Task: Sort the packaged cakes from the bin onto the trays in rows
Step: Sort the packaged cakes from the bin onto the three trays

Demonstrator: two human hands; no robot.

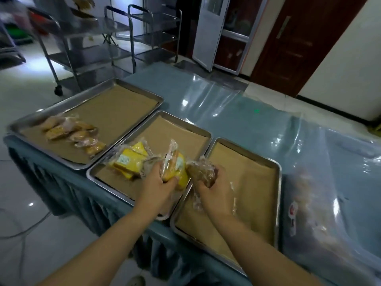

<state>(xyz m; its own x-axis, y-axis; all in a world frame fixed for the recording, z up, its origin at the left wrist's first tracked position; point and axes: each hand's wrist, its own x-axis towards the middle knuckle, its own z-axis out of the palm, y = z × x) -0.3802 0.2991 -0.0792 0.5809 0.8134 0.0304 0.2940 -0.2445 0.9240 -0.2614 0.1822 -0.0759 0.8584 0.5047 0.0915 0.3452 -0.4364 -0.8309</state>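
Note:
Three metal trays lined with brown paper lie side by side on the table. My left hand grips a yellow packaged cake above the near end of the middle tray. Just left of it, yellow packaged cakes lie on that tray. My right hand holds a brown packaged cake in clear wrap over the left edge of the right tray. The left tray carries a row of several tan wrapped cakes. A clear bin with blurred packages stands at the right.
The table has a blue cloth under a shiny clear plastic sheet. Steel trolleys stand on the tiled floor behind the table. A glass-door cabinet and a dark wooden door are at the back right.

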